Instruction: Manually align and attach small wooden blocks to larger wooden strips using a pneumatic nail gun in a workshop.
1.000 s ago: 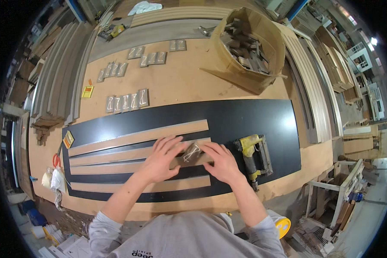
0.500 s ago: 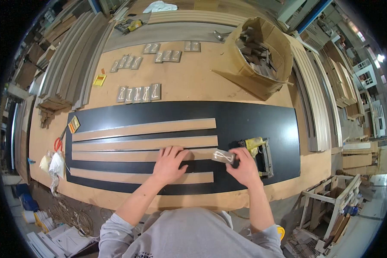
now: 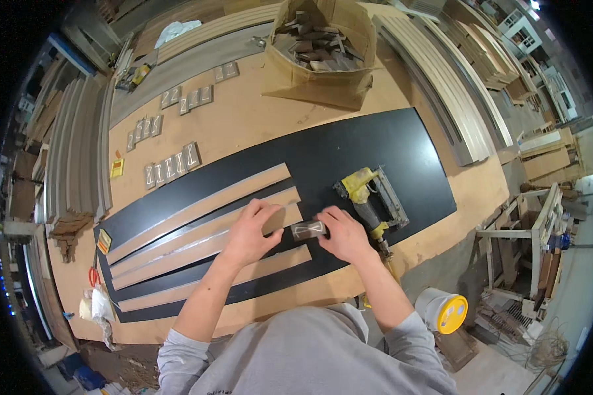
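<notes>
In a cluttered workshop, a broad tan tabletop (image 3: 244, 125) carries one large, flat black panel (image 3: 349, 145). Above the panel is one small grey-brown rectangular block (image 3: 309, 230), just beside the right ends of the strips; its upper face bears a thin whitish line, bent into a rough hourglass. The right hand (image 3: 344, 235) is closed on the block's right end, fingers and thumb pinched in.

Taking the block as the clock's centre, the left hand (image 3: 247, 234) is at 9 o'clock, half curled with the thumb apart from the fingers, over the ends of the middle strips; whether it grips them cannot be told. Also toward 9 o'clock lie four long, narrow tan strips (image 3: 171, 225) with greyish edges, the lowest set apart from the middle two.

At 2 o'clock, one yellow-and-black nail gun (image 3: 369, 197) rests on the panel. Farther off at 10 o'clock, sixteen similar line-marked blocks (image 3: 171, 164) lie in groups of five, four, two, three and two. At 12 o'clock stands one open brown cardboard box (image 3: 323, 85) full of wood-like offcuts (image 3: 319, 46); at 4 o'clock, one white bucket with a yellow lid (image 3: 441, 311).
</notes>
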A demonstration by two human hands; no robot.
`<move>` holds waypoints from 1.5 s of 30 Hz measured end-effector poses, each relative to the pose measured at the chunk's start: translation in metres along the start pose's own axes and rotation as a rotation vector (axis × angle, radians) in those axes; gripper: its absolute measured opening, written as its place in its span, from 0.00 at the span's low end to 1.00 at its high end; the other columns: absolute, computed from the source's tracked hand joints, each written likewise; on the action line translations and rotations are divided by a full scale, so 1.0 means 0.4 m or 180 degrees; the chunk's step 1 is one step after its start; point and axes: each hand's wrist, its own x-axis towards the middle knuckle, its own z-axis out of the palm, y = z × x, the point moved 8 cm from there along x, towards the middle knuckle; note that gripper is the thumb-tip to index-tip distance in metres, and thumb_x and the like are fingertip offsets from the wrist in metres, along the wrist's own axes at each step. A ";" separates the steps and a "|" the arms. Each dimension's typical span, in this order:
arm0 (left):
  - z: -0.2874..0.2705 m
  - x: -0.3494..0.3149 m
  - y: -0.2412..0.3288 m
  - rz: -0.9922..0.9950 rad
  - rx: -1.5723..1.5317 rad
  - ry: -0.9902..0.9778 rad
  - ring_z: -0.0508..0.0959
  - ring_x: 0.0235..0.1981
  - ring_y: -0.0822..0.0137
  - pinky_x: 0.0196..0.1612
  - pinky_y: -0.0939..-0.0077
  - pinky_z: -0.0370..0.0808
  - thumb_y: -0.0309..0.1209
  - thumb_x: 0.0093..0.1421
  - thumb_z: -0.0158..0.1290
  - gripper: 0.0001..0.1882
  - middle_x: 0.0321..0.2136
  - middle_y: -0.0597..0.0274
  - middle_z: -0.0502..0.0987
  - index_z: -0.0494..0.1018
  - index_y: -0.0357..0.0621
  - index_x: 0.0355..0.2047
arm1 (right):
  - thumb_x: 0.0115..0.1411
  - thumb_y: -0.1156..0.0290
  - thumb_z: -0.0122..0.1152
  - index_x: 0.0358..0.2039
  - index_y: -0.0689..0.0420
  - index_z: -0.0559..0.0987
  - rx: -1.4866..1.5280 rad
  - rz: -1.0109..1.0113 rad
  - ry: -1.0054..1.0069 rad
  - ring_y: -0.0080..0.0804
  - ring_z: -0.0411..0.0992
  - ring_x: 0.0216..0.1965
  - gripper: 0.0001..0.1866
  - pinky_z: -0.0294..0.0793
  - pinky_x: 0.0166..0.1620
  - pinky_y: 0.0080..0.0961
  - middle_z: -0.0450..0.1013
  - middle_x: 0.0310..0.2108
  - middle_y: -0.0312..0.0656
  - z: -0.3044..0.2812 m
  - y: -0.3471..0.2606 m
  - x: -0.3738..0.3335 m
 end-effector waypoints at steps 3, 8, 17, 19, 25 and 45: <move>0.010 -0.026 -0.019 0.0049 0.0031 -0.0088 0.77 0.58 0.50 0.57 0.59 0.79 0.34 0.58 0.67 0.27 0.56 0.55 0.77 0.77 0.47 0.58 | 0.50 0.72 0.74 0.55 0.49 0.81 0.0009 -0.0220 -0.0245 0.45 0.76 0.51 0.28 0.80 0.53 0.44 0.74 0.50 0.38 0.046 -0.033 0.042; 0.043 -0.056 -0.039 0.0085 0.0075 0.0104 0.78 0.56 0.49 0.60 0.58 0.77 0.29 0.55 0.68 0.26 0.53 0.53 0.79 0.78 0.42 0.56 | 0.50 0.69 0.78 0.54 0.48 0.83 0.0120 -0.0225 -0.0329 0.45 0.74 0.52 0.28 0.79 0.53 0.47 0.72 0.51 0.37 0.055 -0.022 0.056; 0.102 -0.052 -0.043 0.0102 0.0371 -0.0013 0.77 0.59 0.49 0.63 0.55 0.74 0.32 0.56 0.67 0.27 0.54 0.53 0.79 0.77 0.42 0.56 | 0.48 0.67 0.82 0.49 0.46 0.84 0.0120 -0.0170 -0.0347 0.44 0.75 0.52 0.25 0.79 0.53 0.45 0.72 0.49 0.35 0.053 -0.012 0.070; 0.109 -0.042 -0.035 0.0145 0.0378 -0.0055 0.76 0.59 0.49 0.64 0.55 0.73 0.32 0.57 0.67 0.27 0.54 0.53 0.79 0.77 0.42 0.56 | 0.47 0.67 0.82 0.48 0.47 0.84 0.0139 -0.0110 -0.0311 0.44 0.75 0.51 0.25 0.79 0.53 0.45 0.73 0.48 0.36 0.049 -0.005 0.070; 0.129 -0.030 -0.034 0.0166 0.0597 -0.0203 0.76 0.58 0.49 0.63 0.55 0.73 0.31 0.56 0.68 0.27 0.54 0.54 0.79 0.77 0.43 0.57 | 0.48 0.66 0.82 0.48 0.48 0.84 0.0289 -0.0267 -0.0435 0.43 0.76 0.51 0.24 0.80 0.54 0.40 0.74 0.48 0.36 0.052 0.016 0.080; 0.153 -0.006 -0.039 0.0040 0.0879 -0.0431 0.76 0.54 0.50 0.56 0.53 0.73 0.29 0.53 0.71 0.32 0.48 0.55 0.75 0.75 0.44 0.59 | 0.47 0.66 0.80 0.44 0.47 0.83 0.0359 -0.0346 -0.0436 0.42 0.77 0.47 0.22 0.82 0.48 0.41 0.75 0.45 0.35 0.059 0.041 0.101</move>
